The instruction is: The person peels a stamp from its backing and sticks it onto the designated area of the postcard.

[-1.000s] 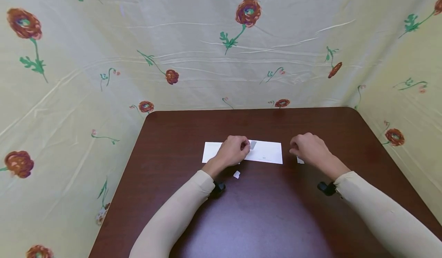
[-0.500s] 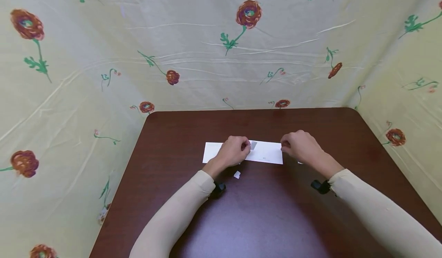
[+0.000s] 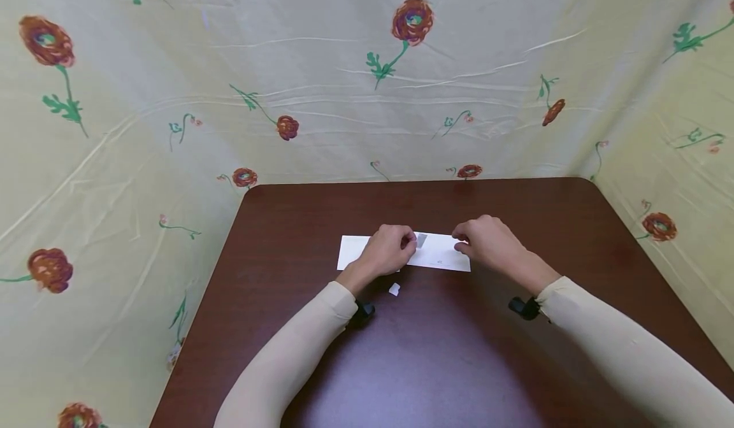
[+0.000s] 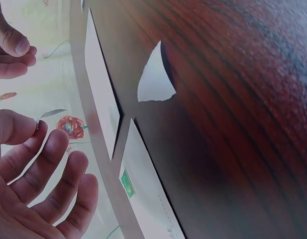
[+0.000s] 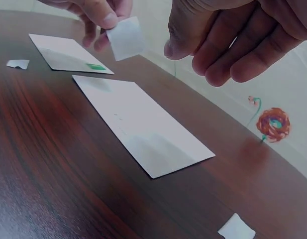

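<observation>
My left hand [image 3: 390, 249] pinches a small pale square stamp [image 5: 126, 39] between thumb and forefinger, above the table. In the left wrist view the stamp [image 4: 53, 113] is nearly edge-on. Below lie two white envelopes: the left one [image 5: 63, 52] bears a green stamp [image 5: 96, 66], while the right one [image 5: 143, 129] has faint small marks. My right hand [image 3: 490, 242] hovers over the right envelope's end, its fingers loosely bent and holding nothing. In the head view my left hand covers the neighbouring ends of both envelopes.
One torn white paper scrap [image 3: 394, 289] lies nearer me than the envelopes. Another scrap [image 5: 237, 228] sits past the right envelope's end, hidden in the head view. Flowered cloth [image 3: 321, 65] hangs around the dark wooden table [image 3: 424, 364].
My right hand has moved left from beside the right-hand scrap to above the right envelope, closer to my left hand. The left hand has stayed in place, holding the stamp.
</observation>
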A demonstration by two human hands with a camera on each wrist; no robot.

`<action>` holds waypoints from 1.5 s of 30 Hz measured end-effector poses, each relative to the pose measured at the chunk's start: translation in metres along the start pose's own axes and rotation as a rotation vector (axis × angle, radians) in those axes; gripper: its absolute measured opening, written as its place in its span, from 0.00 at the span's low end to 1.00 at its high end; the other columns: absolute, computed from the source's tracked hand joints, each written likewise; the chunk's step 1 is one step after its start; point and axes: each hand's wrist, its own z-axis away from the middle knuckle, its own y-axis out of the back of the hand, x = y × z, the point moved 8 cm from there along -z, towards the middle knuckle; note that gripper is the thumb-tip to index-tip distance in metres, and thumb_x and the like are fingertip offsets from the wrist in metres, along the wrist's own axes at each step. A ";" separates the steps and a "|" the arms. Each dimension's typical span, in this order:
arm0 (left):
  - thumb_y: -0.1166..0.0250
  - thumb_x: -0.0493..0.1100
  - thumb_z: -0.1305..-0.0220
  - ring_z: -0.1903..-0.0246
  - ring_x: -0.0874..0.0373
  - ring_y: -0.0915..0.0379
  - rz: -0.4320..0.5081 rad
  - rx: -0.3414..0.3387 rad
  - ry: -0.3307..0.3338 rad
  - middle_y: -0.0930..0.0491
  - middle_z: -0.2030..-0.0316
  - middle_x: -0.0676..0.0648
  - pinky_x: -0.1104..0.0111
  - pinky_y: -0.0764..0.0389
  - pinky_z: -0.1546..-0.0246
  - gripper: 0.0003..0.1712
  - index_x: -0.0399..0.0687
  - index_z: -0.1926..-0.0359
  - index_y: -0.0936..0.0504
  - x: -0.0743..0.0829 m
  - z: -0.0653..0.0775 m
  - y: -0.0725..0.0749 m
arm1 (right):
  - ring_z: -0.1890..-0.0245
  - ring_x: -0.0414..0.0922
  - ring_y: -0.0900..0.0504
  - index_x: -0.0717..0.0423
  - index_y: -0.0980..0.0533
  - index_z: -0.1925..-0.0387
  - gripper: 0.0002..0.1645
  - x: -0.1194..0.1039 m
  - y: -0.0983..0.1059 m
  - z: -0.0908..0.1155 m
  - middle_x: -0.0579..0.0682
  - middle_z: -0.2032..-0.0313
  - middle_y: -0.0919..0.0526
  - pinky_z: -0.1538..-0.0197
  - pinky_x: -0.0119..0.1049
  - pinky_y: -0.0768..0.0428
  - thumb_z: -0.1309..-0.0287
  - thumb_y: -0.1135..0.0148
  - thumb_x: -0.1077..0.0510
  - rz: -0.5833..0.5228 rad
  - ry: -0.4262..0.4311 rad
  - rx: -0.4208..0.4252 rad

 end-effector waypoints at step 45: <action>0.40 0.43 0.30 0.71 0.66 0.27 0.093 -0.128 -0.129 0.18 0.71 0.58 0.75 0.26 0.65 0.08 0.50 0.60 0.14 0.025 0.004 -0.018 | 0.79 0.37 0.26 0.49 0.13 0.63 0.10 -0.039 -0.023 -0.008 0.40 0.72 0.14 0.71 0.34 0.25 0.49 0.23 0.56 -0.061 0.165 0.027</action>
